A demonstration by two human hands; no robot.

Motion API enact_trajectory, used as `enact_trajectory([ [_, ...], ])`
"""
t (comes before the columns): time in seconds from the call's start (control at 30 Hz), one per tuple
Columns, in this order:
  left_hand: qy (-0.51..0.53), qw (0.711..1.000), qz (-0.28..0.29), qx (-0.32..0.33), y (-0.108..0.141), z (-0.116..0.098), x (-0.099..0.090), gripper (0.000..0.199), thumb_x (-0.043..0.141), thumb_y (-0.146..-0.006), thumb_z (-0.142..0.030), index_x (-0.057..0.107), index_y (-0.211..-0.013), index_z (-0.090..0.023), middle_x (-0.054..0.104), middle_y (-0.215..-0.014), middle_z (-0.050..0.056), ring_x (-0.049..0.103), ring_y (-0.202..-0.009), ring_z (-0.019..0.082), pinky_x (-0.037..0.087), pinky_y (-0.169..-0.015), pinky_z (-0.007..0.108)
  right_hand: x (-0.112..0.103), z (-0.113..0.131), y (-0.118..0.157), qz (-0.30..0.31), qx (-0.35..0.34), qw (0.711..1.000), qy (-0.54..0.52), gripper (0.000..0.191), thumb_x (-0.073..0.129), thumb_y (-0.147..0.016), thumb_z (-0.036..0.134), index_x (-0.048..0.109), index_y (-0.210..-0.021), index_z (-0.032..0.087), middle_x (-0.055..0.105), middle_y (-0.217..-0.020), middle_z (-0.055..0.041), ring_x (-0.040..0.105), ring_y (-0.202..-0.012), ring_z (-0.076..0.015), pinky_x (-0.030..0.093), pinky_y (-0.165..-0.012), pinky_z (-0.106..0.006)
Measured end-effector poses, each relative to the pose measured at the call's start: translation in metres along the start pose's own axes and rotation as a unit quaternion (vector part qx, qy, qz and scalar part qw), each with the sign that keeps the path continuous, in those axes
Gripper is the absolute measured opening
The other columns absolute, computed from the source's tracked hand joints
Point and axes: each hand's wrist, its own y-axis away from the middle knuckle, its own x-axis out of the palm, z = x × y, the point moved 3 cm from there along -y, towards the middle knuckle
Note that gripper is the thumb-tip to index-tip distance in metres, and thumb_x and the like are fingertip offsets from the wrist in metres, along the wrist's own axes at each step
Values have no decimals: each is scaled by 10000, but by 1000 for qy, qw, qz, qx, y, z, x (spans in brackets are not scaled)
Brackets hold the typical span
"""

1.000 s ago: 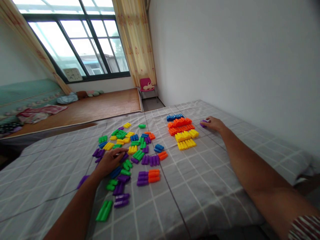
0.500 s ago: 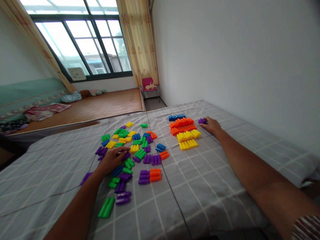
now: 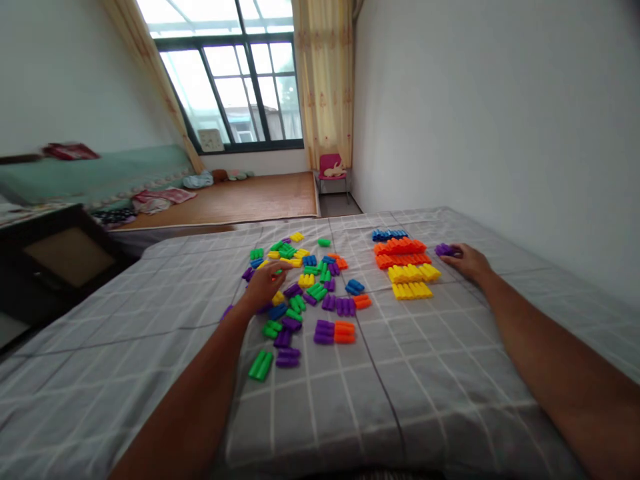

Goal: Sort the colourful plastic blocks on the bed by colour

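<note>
My left hand is over the left side of a loose pile of coloured plastic tube-like blocks. Its thumb and forefinger are apart, close to a yellow block; I see nothing held between them. Just below the fingers lies a purple block, and green blocks lie to the right. At the far right, my right hand pinches a purple block at the bedsheet. Left of it are grouped rows of blue blocks, orange blocks and yellow blocks.
A grey checked bedsheet lies under everything. Nearer me are a joined purple and orange piece and a green block. A white wall rises on the right. A dark cabinet stands left, and a pink chair beyond.
The view has swung left, so everything sits further right. My left hand has moved away from the purple block toward the yellow one farther off. My right hand still holds its purple block.
</note>
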Motion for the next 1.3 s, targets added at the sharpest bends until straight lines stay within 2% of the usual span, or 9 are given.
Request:
enact_trajectory([
  [0.27, -106, 985, -41, -128, -19, 49, -42, 328, 496, -821, -185, 715, -1065, -189, 729, -1051, 43, 658, -964, 189, 495, -905, 299, -21, 3, -19, 9, 35, 999, 24, 553, 727, -658, 458, 580, -1154, 264, 649, -1095, -202, 579, -1073, -445, 471, -845, -583],
  [0.33, -134, 981, -8, -143, -17, 61, -43, 330, 508, -830, -208, 706, -1093, -194, 719, -1085, 47, 649, -996, 195, 488, -914, 295, -38, 34, -19, -30, 0, 999, 32, 489, 685, -708, 387, 568, -1174, 300, 650, -1065, -178, 573, -1081, -440, 453, -874, -615],
  [0.43, -162, 976, 32, -142, -10, 71, -33, 326, 518, -858, -282, 692, -1121, -198, 690, -1158, 63, 617, -1078, 208, 453, -975, 315, -43, 120, 0, -41, -140, 989, 7, 381, 571, -791, 316, 575, -1171, 303, 644, -1116, -128, 632, -986, -364, 480, -876, -564],
  [0.6, -156, 984, 39, -77, 4, 73, -12, 318, 522, -866, -311, 687, -1114, -202, 650, -1228, 73, 526, -1216, 225, 355, -1087, 396, 16, 280, 58, 116, -365, 923, -34, 360, 545, -832, 330, 623, -1160, 204, 675, -1096, -99, 664, -888, -231, 543, -786, -384],
  [0.7, -123, 991, 46, -35, 12, 74, -13, 293, 472, -869, -224, 708, -1041, -194, 679, -1159, 59, 577, -1135, 186, 415, -1029, 328, 61, 346, 73, 145, -463, 874, -11, 338, 572, -822, 260, 645, -1150, 214, 686, -1106, -77, 651, -925, -209, 508, -871, -370],
  [0.77, -130, 989, 44, -48, 17, 74, -18, 288, 462, -863, -202, 712, -1005, -194, 687, -1127, 54, 604, -1074, 176, 451, -969, 293, 89, 379, 68, 165, -455, 875, 12, 323, 568, -828, 222, 656, -1140, 208, 698, -1095, -72, 657, -918, -197, 499, -885, -348],
  [0.93, -184, 973, 26, -138, 25, 68, -27, 303, 428, -914, -316, 694, -1029, -226, 686, -1101, 61, 624, -1004, 190, 482, -852, 284, 143, 453, 44, 166, -374, 912, 27, 369, 527, -854, 162, 637, -1204, 203, 670, -1191, -73, 645, -1021, -205, 481, -933, -330],
  [1.07, -208, 963, 40, -166, 26, 63, -27, 365, 375, -938, -388, 695, -994, -222, 680, -1086, 78, 623, -984, 199, 480, -792, 283, 176, 499, 46, 166, -393, 904, 27, 471, 537, -832, 123, 596, -1281, 253, 651, -1233, -49, 607, -1114, -214, 434, -1008, -342],
  [1.3, -209, 965, 41, -150, 27, 68, -27, 352, 380, -924, -360, 710, -956, -244, 689, -1053, 77, 627, -963, 213, 471, -758, 296, 199, 513, 46, 216, -406, 888, -3, 241, 579, -814, 174, 718, -1007, 215, 714, -1082, -34, 624, -1059, -225, 467, -944, -328],
])
